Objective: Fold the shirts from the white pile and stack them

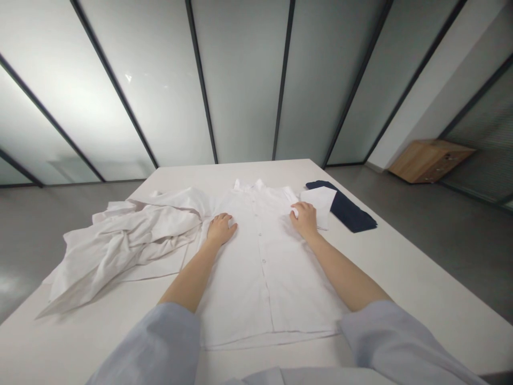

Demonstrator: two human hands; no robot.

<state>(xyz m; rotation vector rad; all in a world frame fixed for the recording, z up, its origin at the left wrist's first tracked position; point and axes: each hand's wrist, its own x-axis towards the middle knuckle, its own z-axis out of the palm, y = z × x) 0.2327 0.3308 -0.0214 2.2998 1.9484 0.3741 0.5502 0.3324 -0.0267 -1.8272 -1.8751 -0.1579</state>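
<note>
A white button-up shirt [244, 289] lies spread on its back, collar away from me, its row of buttons facing up. My left hand [220, 229] rests flat on the shirt's left side near the armhole, fingers stretched out. On the opposite side my right hand [304, 218] touches the shirt's edge by the right sleeve, fingers bent; whether cloth is pinched under them is hard to make out. Beyond that hand the short white sleeve [320, 200] sticks out to the right. Crumpled white cloth [132, 235] lies heaped to the left, meeting the shirt's left edge.
A folded dark navy cloth [350, 211] lies along the table's right side, partly beneath the white sleeve. The white table [417, 299] narrows toward its far edge. Behind it stand frosted glass panels [244, 80]. A wooden cabinet [428, 160] is on the floor at the right.
</note>
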